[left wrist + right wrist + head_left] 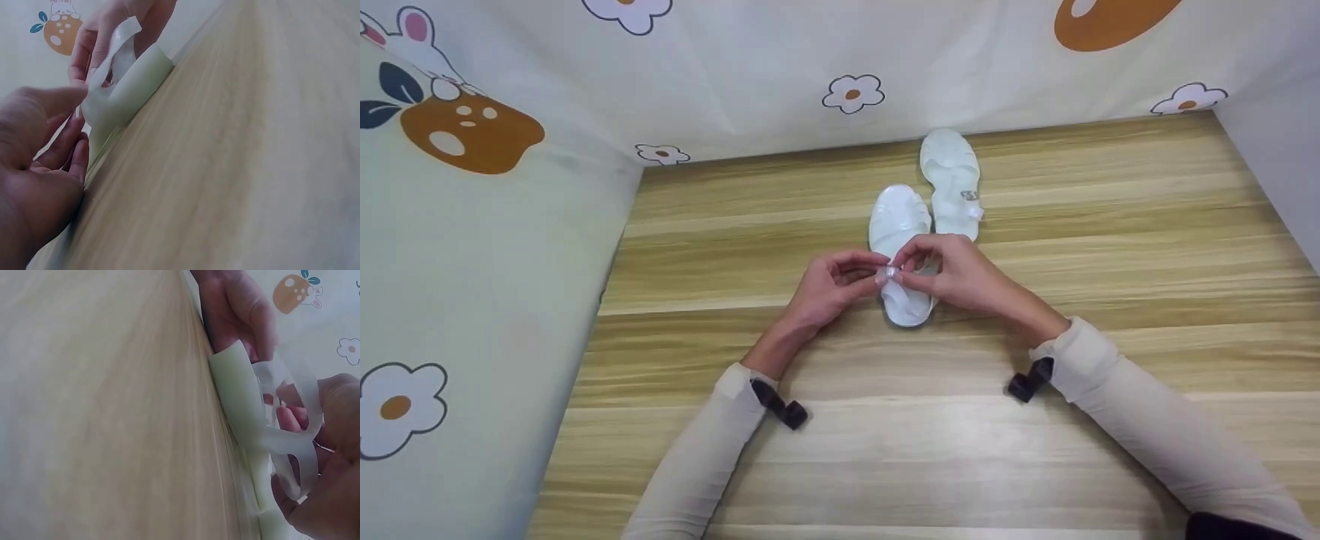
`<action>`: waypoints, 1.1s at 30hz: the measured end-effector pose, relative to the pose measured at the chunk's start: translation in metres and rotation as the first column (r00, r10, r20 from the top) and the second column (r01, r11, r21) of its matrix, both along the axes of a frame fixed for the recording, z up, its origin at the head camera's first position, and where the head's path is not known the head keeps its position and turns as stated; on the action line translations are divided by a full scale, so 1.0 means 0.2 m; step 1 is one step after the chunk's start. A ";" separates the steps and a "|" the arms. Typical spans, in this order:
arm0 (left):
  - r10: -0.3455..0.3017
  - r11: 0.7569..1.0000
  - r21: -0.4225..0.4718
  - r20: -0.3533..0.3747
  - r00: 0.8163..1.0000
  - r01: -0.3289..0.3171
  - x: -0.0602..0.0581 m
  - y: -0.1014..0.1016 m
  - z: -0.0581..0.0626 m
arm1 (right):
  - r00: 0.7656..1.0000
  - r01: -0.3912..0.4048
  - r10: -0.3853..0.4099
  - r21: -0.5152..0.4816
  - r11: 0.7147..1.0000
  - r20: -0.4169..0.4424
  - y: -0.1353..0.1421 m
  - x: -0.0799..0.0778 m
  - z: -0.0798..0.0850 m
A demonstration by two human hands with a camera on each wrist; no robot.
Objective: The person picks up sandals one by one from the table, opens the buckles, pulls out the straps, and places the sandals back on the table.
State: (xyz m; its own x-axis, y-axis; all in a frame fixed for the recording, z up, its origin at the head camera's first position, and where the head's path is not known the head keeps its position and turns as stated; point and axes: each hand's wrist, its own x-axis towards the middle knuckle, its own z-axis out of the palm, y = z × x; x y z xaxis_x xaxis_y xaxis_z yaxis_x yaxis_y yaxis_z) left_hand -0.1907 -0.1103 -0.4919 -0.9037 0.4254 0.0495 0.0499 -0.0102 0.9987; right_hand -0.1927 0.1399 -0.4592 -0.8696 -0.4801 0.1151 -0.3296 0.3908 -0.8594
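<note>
A white jelly sandal [898, 214] lies sole down on the wooden surface, its toe pointing away from me. Over its ankle part, my left hand [826, 289] and right hand [956, 274] meet fingertip to fingertip. Between them they pinch the sandal's strap at a small shiny buckle [891, 271]. Thumb and fingers of the left hand come from the left side; those of the right hand come from the right. Both wrist views show the translucent heel [140, 84] and looped straps [306, 399] close up. The fingers partly hide the buckle.
A second white sandal [950, 169] lies just beyond and right of the first, with a shiny buckle piece [970, 196] on its strap. Behind it rises a cream fabric wall [765, 97] with printed flowers and oranges; more walls stand left and right. Small black cameras hang at both cuffs.
</note>
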 end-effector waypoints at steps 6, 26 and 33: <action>0.050 0.998 -0.035 -0.005 0.999 -0.050 0.00 0.01 0.00 | 0.999 0.004 -0.003 -0.014 1.000 0.043 0.01 -0.01 0.00; 0.003 0.992 -0.126 -0.115 0.993 -0.017 0.00 0.01 0.00 | 0.999 0.018 -0.018 0.012 1.000 0.035 0.00 0.00 0.00; 0.017 0.992 -0.119 -0.103 0.995 -0.029 0.00 0.01 -0.01 | 1.000 0.003 -0.002 0.039 0.999 -0.024 0.00 0.01 0.00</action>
